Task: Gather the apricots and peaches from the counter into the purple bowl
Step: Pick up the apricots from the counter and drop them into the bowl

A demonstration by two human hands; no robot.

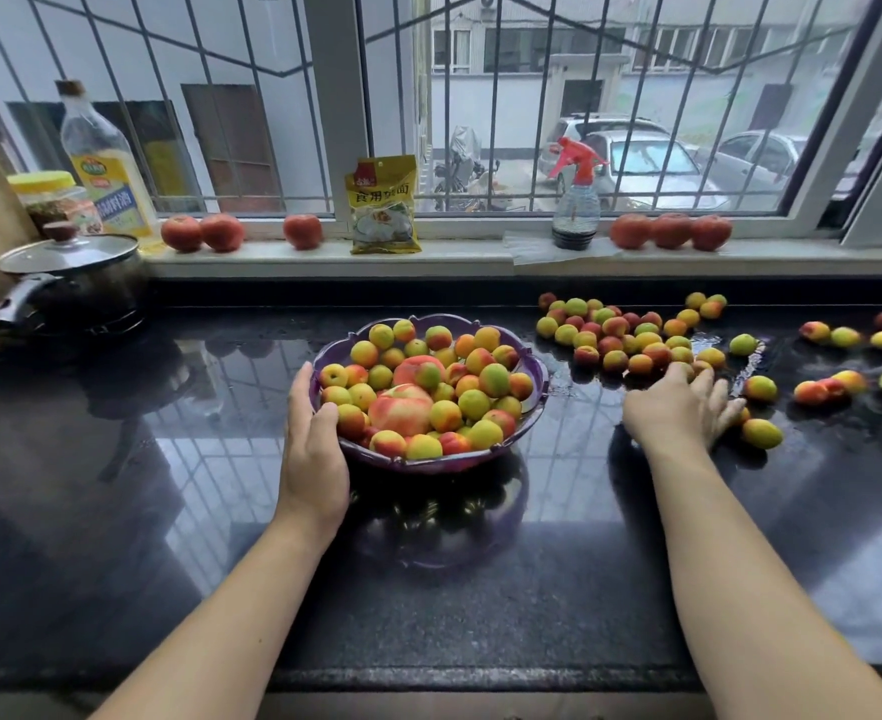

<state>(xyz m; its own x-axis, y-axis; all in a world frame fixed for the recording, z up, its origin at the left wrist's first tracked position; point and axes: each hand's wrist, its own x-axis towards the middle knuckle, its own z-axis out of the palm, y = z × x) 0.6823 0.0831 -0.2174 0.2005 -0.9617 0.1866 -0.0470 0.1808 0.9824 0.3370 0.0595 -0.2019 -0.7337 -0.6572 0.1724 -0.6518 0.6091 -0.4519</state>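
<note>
The purple bowl (431, 462) at frame centre is heaped with apricots and two larger peaches (401, 409). On the sill above stands a yellow packet (384, 204) printed "食用" plus characters too blurred to read, and a yellow-labelled oil bottle (103, 163) at upper left. The left hand (314, 449) grips the bowl's left rim. The right hand (680, 405), fingers spread, covers loose apricots (631, 332) on the black counter (558, 589) at right.

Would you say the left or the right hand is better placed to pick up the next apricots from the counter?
The right hand: it lies spread on the counter at the near edge of the loose apricots. The left hand grips the purple bowl by its rim, steadying it.
</note>
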